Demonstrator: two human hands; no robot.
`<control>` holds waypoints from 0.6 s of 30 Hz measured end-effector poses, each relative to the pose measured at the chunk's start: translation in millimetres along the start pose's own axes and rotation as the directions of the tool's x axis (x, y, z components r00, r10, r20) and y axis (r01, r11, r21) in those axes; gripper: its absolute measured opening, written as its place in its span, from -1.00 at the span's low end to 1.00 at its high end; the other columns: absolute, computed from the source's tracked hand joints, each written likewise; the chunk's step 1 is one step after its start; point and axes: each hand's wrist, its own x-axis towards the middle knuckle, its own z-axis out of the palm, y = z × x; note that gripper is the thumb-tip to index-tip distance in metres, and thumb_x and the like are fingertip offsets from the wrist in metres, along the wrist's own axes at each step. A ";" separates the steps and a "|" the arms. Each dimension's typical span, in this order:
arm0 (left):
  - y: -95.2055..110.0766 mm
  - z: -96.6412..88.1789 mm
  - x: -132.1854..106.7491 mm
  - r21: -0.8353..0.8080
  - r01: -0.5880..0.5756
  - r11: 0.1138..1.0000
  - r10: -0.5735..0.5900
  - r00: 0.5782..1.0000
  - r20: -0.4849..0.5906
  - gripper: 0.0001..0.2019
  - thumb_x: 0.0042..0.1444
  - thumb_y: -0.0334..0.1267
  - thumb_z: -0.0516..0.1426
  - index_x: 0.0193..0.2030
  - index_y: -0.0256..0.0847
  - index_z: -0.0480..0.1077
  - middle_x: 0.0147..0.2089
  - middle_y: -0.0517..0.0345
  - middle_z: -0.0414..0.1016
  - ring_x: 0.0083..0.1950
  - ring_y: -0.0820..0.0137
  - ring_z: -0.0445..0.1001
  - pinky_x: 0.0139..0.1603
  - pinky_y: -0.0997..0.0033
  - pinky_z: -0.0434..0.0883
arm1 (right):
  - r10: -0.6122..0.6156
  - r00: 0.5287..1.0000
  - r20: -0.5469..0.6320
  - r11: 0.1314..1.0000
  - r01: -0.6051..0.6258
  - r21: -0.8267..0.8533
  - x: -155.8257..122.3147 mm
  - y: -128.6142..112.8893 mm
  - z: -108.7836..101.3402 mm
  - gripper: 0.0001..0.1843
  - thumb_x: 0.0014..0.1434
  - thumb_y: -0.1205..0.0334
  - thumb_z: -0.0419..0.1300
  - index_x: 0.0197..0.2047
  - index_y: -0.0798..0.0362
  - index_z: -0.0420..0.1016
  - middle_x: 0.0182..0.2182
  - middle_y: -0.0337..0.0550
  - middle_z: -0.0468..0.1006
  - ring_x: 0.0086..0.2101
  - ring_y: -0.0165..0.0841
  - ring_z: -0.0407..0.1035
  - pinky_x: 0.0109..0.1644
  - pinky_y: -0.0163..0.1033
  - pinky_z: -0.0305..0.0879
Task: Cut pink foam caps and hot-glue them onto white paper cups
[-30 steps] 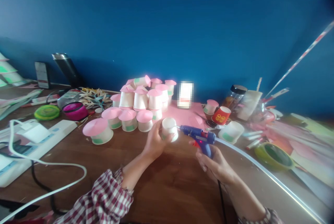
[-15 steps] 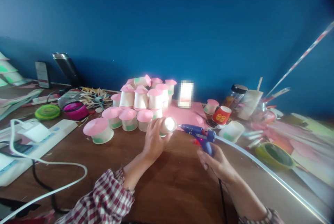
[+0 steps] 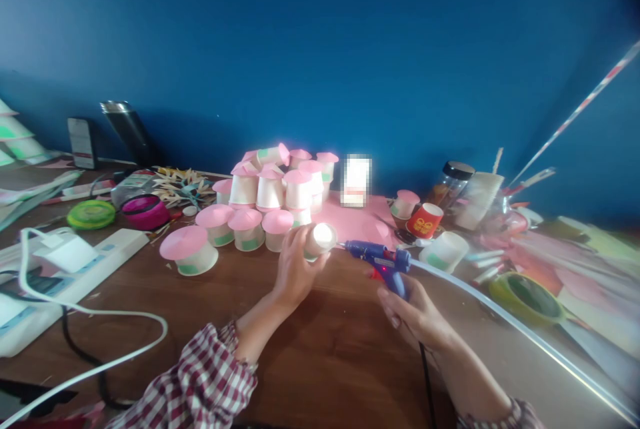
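Note:
My left hand [image 3: 294, 267] is closed around a white paper cup [image 3: 321, 239], tilted so that its bright round end faces up and right. In my right hand [image 3: 417, 309] is a blue hot glue gun [image 3: 383, 259] with a red trigger, a small red light and a clear glue stick [image 3: 500, 312] trailing from its back. The gun's nozzle points left and meets or nearly meets the cup's edge. Behind my left hand stand several upturned paper cups [image 3: 270, 189] topped with pink paper discs; some are stacked.
A sheet of pink paper [image 3: 357, 219] lies behind the gun. To the right are a red cup [image 3: 425, 221], a white cup [image 3: 445, 250], a lidded jar [image 3: 453, 185] and a yellow tape roll [image 3: 527, 299]. A power strip [image 3: 95, 282] with white cables lies left.
The glue gun has shifted slightly left, its nozzle closer against the cup's edge. The cup in my left hand has turned or moved a little.

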 end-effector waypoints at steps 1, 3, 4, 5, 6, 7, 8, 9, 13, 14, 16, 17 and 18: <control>0.3 0.3 0.2 -0.020 0.021 1.000 -0.021 1.000 0.006 -0.53 -0.03 -0.25 0.21 0.06 -0.15 0.28 0.01 0.00 0.37 0.04 0.19 0.35 0.03 0.19 0.35 | 0.004 1.000 -0.004 1.000 -0.004 0.008 -0.3 0.0 0.5 -0.47 0.09 -0.02 0.22 0.02 0.16 0.39 -0.68 -0.38 0.21 -0.66 -0.52 0.09 -0.60 -0.37 0.06; 0.4 1.2 0.2 -0.062 0.047 0.997 -0.046 0.999 0.023 -0.54 -0.05 -0.24 0.21 0.04 -0.15 0.30 -0.01 0.01 0.38 0.01 0.20 0.37 -0.01 0.20 0.36 | 0.003 1.000 -0.030 1.000 -0.002 0.012 -1.0 0.2 1.6 -0.47 0.08 -0.02 0.23 0.02 0.15 0.39 -0.68 -0.38 0.20 -0.65 -0.52 0.09 -0.60 -0.36 0.07; 0.1 1.6 0.1 -0.080 0.054 0.995 -0.052 0.998 0.034 -0.55 -0.06 -0.24 0.22 0.03 -0.15 0.31 -0.02 0.01 0.38 0.00 0.20 0.37 -0.01 0.20 0.36 | -0.004 0.999 -0.044 1.000 0.004 0.008 -1.2 0.3 2.0 -0.46 0.08 -0.03 0.23 0.03 0.15 0.39 -0.68 -0.38 0.20 -0.65 -0.52 0.09 -0.60 -0.36 0.08; -0.2 2.0 -0.1 -0.096 0.061 0.994 -0.057 0.997 0.043 -0.55 -0.06 -0.24 0.22 0.02 -0.15 0.31 -0.02 0.02 0.39 0.00 0.20 0.37 -0.01 0.20 0.36 | -0.010 0.998 -0.055 1.000 0.010 0.003 -1.3 0.3 2.3 -0.46 0.08 -0.03 0.23 0.03 0.15 0.39 -0.67 -0.38 0.21 -0.65 -0.52 0.09 -0.59 -0.36 0.08; -0.7 2.3 -0.4 -0.108 0.070 0.992 -0.064 0.997 0.051 -0.55 -0.07 -0.23 0.22 0.02 -0.15 0.31 -0.02 0.02 0.39 0.00 0.20 0.38 -0.01 0.19 0.36 | -0.015 0.998 -0.057 1.000 0.014 -0.006 -1.2 0.3 2.5 -0.45 0.08 -0.03 0.23 0.04 0.15 0.39 -0.67 -0.38 0.21 -0.65 -0.52 0.10 -0.59 -0.36 0.09; -1.3 2.6 -0.7 -0.120 0.081 0.989 -0.074 0.995 0.059 -0.54 -0.08 -0.23 0.22 0.02 -0.15 0.31 -0.03 0.03 0.39 -0.01 0.20 0.38 -0.02 0.19 0.36 | -0.016 0.998 -0.054 1.000 0.015 -0.017 -1.1 0.1 2.4 -0.45 0.08 -0.03 0.23 0.04 0.15 0.40 -0.67 -0.37 0.22 -0.65 -0.52 0.10 -0.59 -0.36 0.09; -2.1 2.8 -1.0 -0.133 0.095 0.987 -0.086 0.994 0.066 -0.53 -0.08 -0.22 0.22 0.02 -0.15 0.31 -0.03 0.03 0.40 -0.01 0.20 0.38 -0.03 0.19 0.36 | -0.012 0.999 -0.042 1.000 0.011 -0.029 -1.0 -0.3 2.2 -0.45 0.08 -0.03 0.23 0.04 0.15 0.40 -0.67 -0.37 0.23 -0.65 -0.51 0.11 -0.59 -0.36 0.09; -2.8 3.0 -1.3 -0.150 0.110 0.983 -0.099 0.992 0.076 -0.52 -0.09 -0.21 0.23 0.03 -0.15 0.31 -0.03 0.03 0.40 -0.02 0.20 0.39 -0.04 0.19 0.37 | -0.006 1.000 -0.028 0.999 0.005 -0.042 -0.8 -0.8 1.9 -0.46 0.08 -0.03 0.23 0.04 0.15 0.40 -0.67 -0.37 0.24 -0.65 -0.51 0.12 -0.59 -0.37 0.09; -5.5 3.8 -1.9 -0.237 0.173 0.956 -0.147 0.982 0.122 -0.48 -0.09 -0.16 0.24 0.06 -0.17 0.30 -0.04 0.00 0.43 -0.07 0.21 0.43 -0.10 0.21 0.40 | 0.019 1.000 0.007 0.996 -0.018 -0.085 -0.3 -2.7 0.7 -0.47 0.09 -0.02 0.23 0.04 0.14 0.40 -0.66 -0.35 0.27 -0.64 -0.52 0.13 -0.58 -0.38 0.06; -5.8 4.0 -2.0 -0.252 0.183 0.950 -0.154 0.979 0.131 -0.48 -0.08 -0.15 0.24 0.06 -0.18 0.30 -0.04 0.00 0.43 -0.07 0.21 0.44 -0.10 0.21 0.40 | 0.017 1.000 0.009 0.996 -0.016 -0.085 -0.2 -2.6 0.6 -0.48 0.09 -0.01 0.23 0.04 0.14 0.41 -0.66 -0.36 0.27 -0.64 -0.52 0.13 -0.58 -0.38 0.05; -5.6 4.2 -2.3 -0.269 0.195 0.943 -0.163 0.977 0.137 -0.48 -0.09 -0.15 0.24 0.06 -0.18 0.31 -0.05 -0.01 0.44 -0.07 0.21 0.44 -0.10 0.21 0.40 | 0.001 1.000 0.008 0.998 -0.001 -0.067 -0.2 -1.5 0.9 -0.48 0.09 0.00 0.23 0.04 0.15 0.40 -0.67 -0.36 0.26 -0.64 -0.52 0.12 -0.59 -0.38 0.05; -5.1 4.2 -2.5 -0.274 0.199 0.941 -0.165 0.976 0.140 -0.48 -0.09 -0.16 0.24 0.06 -0.18 0.31 -0.05 0.00 0.44 -0.06 0.21 0.44 -0.10 0.21 0.40 | -0.011 1.000 0.003 0.999 0.011 -0.053 -0.1 -0.7 1.2 -0.48 0.09 0.00 0.23 0.05 0.15 0.40 -0.67 -0.36 0.25 -0.64 -0.52 0.12 -0.58 -0.37 0.05; -4.4 4.1 -2.8 -0.279 0.204 0.938 -0.169 0.975 0.145 -0.49 -0.09 -0.17 0.25 0.05 -0.18 0.32 -0.04 0.00 0.44 -0.06 0.21 0.44 -0.10 0.22 0.40 | -0.022 1.000 -0.003 0.999 0.022 -0.039 0.0 0.2 1.5 -0.48 0.10 0.01 0.23 0.05 0.15 0.39 -0.66 -0.37 0.25 -0.64 -0.52 0.12 -0.58 -0.37 0.06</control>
